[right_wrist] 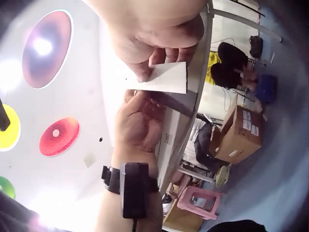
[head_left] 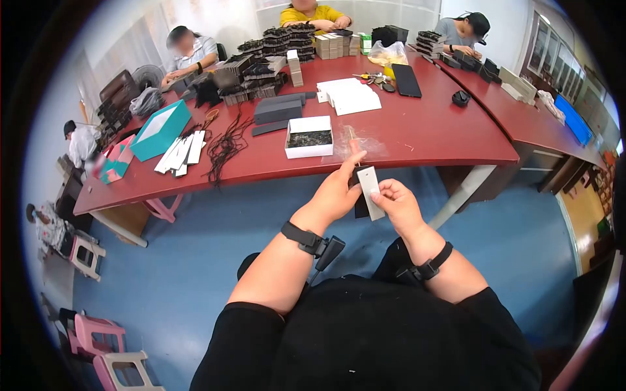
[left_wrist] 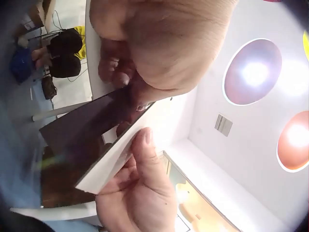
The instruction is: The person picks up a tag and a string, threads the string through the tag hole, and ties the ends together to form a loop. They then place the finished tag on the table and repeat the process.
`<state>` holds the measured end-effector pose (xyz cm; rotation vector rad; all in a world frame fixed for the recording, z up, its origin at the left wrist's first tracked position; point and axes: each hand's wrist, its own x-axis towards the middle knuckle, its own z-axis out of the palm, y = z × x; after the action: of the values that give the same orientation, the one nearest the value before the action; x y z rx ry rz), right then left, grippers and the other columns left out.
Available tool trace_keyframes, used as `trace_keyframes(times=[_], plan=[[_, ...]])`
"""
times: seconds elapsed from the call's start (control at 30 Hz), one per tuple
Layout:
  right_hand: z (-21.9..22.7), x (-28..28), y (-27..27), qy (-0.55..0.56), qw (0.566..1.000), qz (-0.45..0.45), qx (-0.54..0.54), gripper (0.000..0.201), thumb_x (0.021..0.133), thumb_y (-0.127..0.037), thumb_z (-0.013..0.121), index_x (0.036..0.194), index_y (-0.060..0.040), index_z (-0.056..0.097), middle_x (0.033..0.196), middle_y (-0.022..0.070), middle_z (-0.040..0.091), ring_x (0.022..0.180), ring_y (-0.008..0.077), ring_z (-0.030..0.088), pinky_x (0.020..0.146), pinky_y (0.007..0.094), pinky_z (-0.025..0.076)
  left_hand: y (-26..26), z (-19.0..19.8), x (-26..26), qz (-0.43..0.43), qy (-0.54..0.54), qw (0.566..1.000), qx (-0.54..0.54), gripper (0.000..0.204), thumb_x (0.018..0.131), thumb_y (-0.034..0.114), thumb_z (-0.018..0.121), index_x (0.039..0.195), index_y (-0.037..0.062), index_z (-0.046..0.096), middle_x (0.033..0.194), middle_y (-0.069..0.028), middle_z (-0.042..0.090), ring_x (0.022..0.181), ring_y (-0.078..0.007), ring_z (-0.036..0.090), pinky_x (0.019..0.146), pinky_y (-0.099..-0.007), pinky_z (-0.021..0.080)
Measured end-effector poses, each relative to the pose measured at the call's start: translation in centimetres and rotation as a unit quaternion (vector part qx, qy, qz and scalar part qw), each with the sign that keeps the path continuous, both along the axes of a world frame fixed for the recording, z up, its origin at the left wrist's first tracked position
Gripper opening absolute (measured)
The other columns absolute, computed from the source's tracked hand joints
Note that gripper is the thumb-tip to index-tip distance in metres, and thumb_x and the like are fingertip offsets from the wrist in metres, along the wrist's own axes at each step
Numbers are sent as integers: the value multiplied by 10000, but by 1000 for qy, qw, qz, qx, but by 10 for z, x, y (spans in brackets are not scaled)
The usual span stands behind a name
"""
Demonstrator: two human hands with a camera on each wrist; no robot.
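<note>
A white card (head_left: 367, 186) with a small hole near its upper end is pinched between the thumb and fingers of my right hand (head_left: 403, 207). Behind it, a dark card (head_left: 361, 208) is gripped by my left hand (head_left: 334, 194); in the left wrist view the dark card (left_wrist: 82, 121) and white card (left_wrist: 113, 162) spread apart at their lower ends. Both hands are close together in front of the table edge. An orange-handled tool (head_left: 353, 141) stands beside my left fingertips; whether they hold it is unclear.
On the red table (head_left: 261, 153) are an open white box (head_left: 310, 151) of black bits, dark cords (head_left: 228, 143), white cards (head_left: 352, 96), dark boxes (head_left: 279, 109), a phone (head_left: 407, 81) and keys. Several people sit around it.
</note>
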<state>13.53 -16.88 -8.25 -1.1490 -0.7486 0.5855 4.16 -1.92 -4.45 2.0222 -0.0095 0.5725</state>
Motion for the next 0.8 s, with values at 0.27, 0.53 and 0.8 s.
trace_keyframes(times=[0.27, 0.53, 0.8], plan=[[-13, -9, 12, 24, 1000, -1, 4, 126, 857, -91, 637, 935, -35, 556, 787, -3, 607, 714, 51, 546, 666, 205, 431, 9, -13, 0, -17, 15, 999, -32, 599, 815, -74, 516, 1360, 101, 339, 1015, -99, 586, 928, -161, 579, 825, -295, 459], [26, 10, 11, -364, 860, -83, -349, 453, 806, -448, 624, 763, 3, 652, 614, 120, 602, 602, 200, 594, 590, 331, 470, 13, -12, -45, 99, -84, 989, 66, 577, 781, 28, 642, 1301, 88, 397, 909, -62, 548, 762, -150, 556, 669, -269, 467], [86, 70, 11, -202, 968, -125, -75, 284, 917, -272, 539, 803, -18, 597, 640, -3, 561, 560, 56, 494, 527, 201, 391, 143, 45, -124, 430, -72, 886, 156, 123, 716, 77, 706, 770, 33, 605, 798, -90, 560, 754, -253, 549, 671, -350, 456]])
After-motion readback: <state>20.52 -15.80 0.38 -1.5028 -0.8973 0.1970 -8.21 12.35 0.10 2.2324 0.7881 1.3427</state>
